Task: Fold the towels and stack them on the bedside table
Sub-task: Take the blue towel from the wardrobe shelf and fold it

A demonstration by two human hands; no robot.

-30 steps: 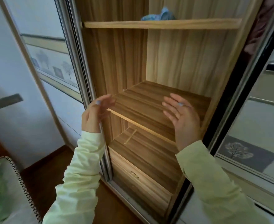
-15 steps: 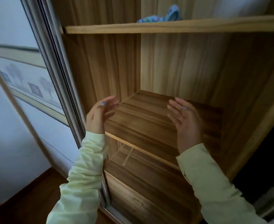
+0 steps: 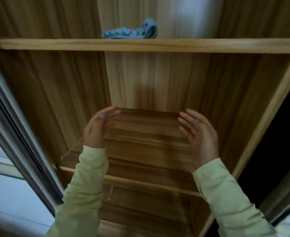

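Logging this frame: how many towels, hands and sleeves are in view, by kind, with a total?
Towels: 1, a blue patterned towel bunched on the upper shelf
Hands: 2, left hand and right hand, both holding nothing
Sleeves: 2, left sleeve and right sleeve, pale green
Total: 5

Nothing legible on my feed: no text, label, brand, number or sign that I can read. Nearest candidate is the blue patterned cloth [image 3: 129,32] on the upper shelf [image 3: 192,46], which carries small green and purple marks, too blurred for me to tell whether they are pattern or lettering. The shelf edge shows only wood grain.
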